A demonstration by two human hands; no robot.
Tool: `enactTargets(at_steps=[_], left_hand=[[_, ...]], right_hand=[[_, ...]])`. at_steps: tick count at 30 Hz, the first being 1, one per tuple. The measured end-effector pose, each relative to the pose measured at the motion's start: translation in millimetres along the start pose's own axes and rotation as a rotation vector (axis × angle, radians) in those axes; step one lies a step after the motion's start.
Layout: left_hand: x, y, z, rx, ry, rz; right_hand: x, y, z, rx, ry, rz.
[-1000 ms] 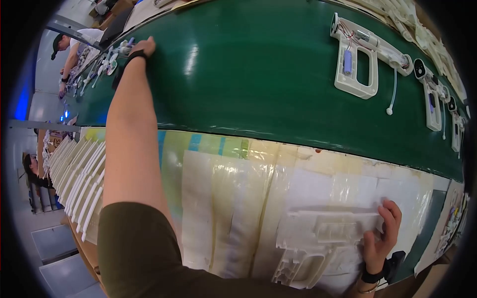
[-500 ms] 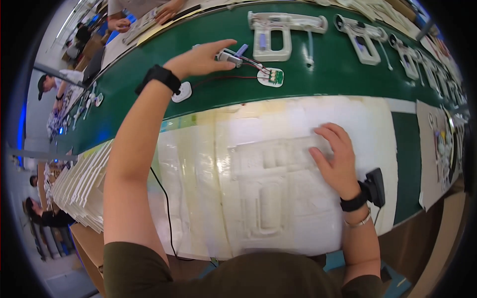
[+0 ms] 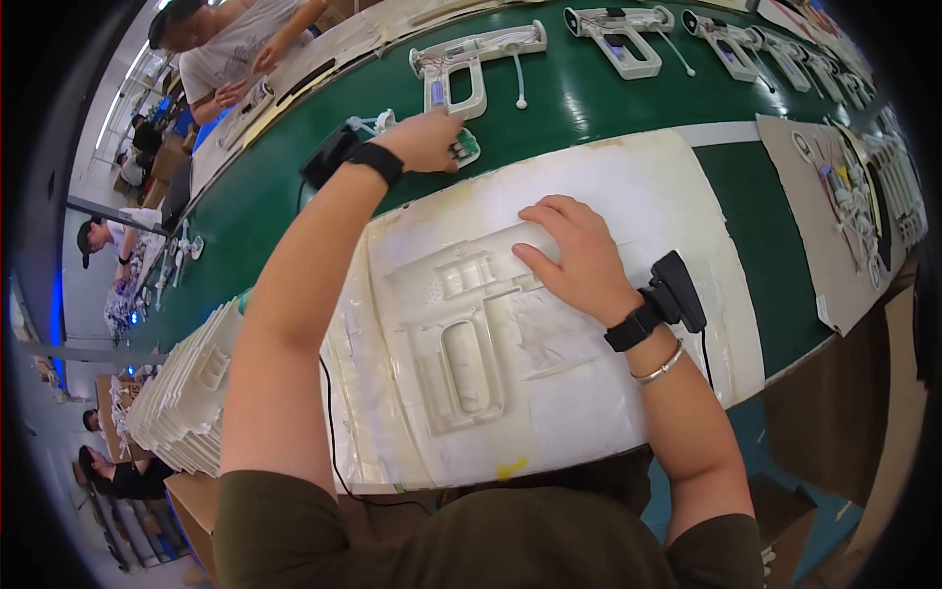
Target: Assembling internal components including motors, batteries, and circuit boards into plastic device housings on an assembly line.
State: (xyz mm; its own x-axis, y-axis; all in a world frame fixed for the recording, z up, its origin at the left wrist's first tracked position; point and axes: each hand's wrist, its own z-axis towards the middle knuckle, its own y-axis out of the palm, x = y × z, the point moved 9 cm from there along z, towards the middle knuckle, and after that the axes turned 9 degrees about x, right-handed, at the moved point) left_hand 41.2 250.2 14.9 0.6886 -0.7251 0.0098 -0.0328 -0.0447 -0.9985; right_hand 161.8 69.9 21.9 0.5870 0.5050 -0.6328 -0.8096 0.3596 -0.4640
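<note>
My left hand (image 3: pixel 424 142) reaches to the far side of the green table, its fingers closed at the edge of a green circuit board (image 3: pixel 468 147) on a white rounded piece. White parts (image 3: pixel 376 123) lie by its wrist; the hand hides what is beneath it. On the white work mat in front of me lies an empty white plastic shell half (image 3: pixel 404 344), gun-shaped, with a looped handle and its hollow side up. My right hand (image 3: pixel 579 253) rests at the shell's right end, thumb and fingers spread apart around it.
Assembled shell halves with wires and hanging tubes (image 3: pixel 481 49) line the table's far side. A stack of white shells (image 3: pixel 186 393) stands at left. Cardboard with loose wired parts (image 3: pixel 785 187) lies at right. Across the table, a person's hands (image 3: pixel 231 93) are at work.
The view has shifted, so the table's contents appear further left. My left hand has moved right from the wired parts to the circuit board. My right hand stays at the shell's end.
</note>
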Motion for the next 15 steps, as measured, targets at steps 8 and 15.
enactTargets(at_steps=[8,15], left_hand=[[-40,-162,-110,0.960,-0.192,-0.894],[91,-263,-169,1.083,0.052,-0.955]], right_hand=[[-25,-28,9,0.210,-0.046,-0.027],[-146,-73,19,0.296,-0.249,0.172]])
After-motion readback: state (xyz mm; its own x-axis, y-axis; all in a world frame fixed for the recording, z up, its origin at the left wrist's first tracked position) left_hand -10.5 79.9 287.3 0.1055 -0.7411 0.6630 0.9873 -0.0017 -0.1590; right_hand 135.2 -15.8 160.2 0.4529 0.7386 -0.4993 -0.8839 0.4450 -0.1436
